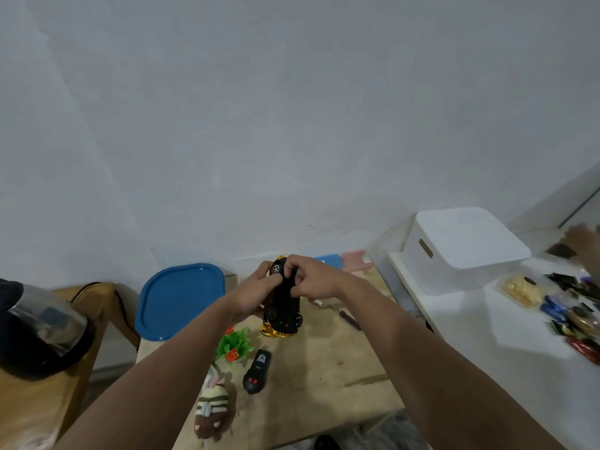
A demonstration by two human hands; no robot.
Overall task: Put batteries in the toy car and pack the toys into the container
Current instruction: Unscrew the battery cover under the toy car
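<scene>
Holding the toy car belly-up at frame centre, above the wooden table: black underside and wheels face the camera, gold body shows at the near end and at the far tip. Left hand wraps the car's left side, fingers curled round it. Right hand comes in from the right, fingers bent and pinching at the upper part of the underside; what exactly sits under the fingertips is hidden. On the table just below the car: a green plastic plant with red flowers, a black remote control with red buttons beside it, and a striped plush toy nearer the lower edge. A dark screwdriver lies right of the car. Blue lid leans left of centre, against the wall. Blue and pink boxes sit behind the hands, mostly hidden. White container stands on a white surface at the right, well apart from the car. Blurred wrapped items lie at the right edge. Black kettle-like appliance sits at the left edge on a wooden stand.
</scene>
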